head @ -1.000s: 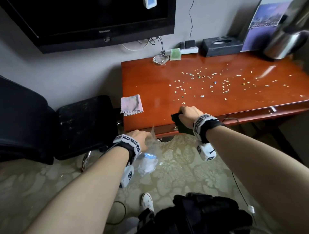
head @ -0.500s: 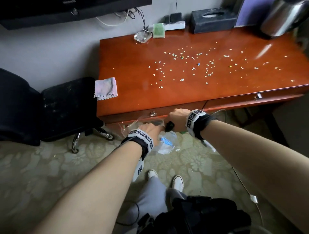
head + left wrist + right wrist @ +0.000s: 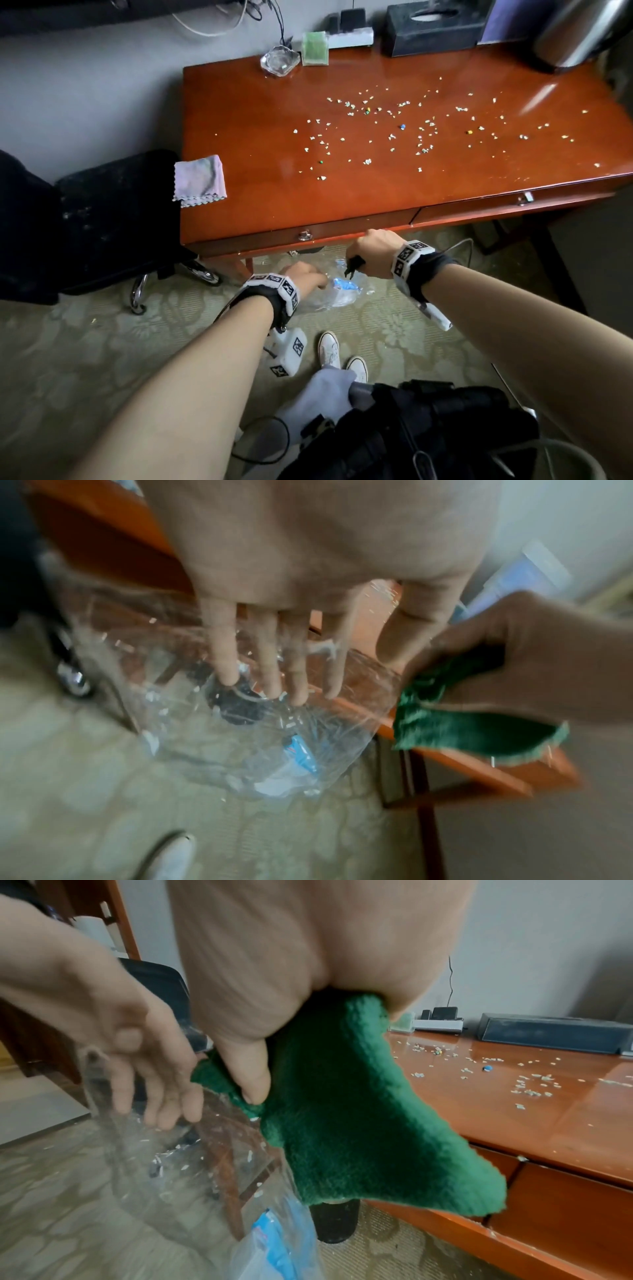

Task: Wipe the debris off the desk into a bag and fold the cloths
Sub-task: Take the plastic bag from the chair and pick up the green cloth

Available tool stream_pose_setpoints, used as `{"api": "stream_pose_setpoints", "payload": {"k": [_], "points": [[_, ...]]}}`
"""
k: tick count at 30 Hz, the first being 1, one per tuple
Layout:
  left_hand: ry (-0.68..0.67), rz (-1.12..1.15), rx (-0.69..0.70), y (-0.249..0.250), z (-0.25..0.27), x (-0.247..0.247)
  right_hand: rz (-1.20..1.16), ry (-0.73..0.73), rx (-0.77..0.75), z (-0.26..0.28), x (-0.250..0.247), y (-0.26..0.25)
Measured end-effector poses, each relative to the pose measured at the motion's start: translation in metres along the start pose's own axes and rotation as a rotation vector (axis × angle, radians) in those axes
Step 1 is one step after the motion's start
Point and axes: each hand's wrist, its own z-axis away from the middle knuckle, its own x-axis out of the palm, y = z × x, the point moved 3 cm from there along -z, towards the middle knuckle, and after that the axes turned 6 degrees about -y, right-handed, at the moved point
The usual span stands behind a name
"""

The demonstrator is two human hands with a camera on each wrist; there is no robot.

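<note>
Hands lower than before, below worktop front edge: right hand still fisted on green cloth, left hand fingers straight inside clear bag mouth.

Bare forearms, black wristbands with white marker-printed blocks, white sneakers, pale grey trousers.

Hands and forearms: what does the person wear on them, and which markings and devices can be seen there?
Both forearms are bare, without sleeves. The left hand and right hand wear no gloves. Each wrist carries a black strap topped by a white band printed with black square marker patterns. A white boxy unit with the same markers hangs under each wrist.
</note>
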Motion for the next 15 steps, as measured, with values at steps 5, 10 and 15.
{"api": "stream_pose_setpoints", "payload": {"k": [5,10,15], "points": [[-0.025,0.596,-0.044,-0.005,-0.027,-0.003,-0.023,0.029,0.015,-0.012,0.005,0.015],[0.029,0.597,-0.203,0.003,-0.065,0.0,-0.101,0.028,0.024,-0.014,0.012,0.039],[0.169,0.396,-0.265,0.016,-0.097,0.009,-0.165,-0.02,0.046,-0.022,0.025,0.076]]}}
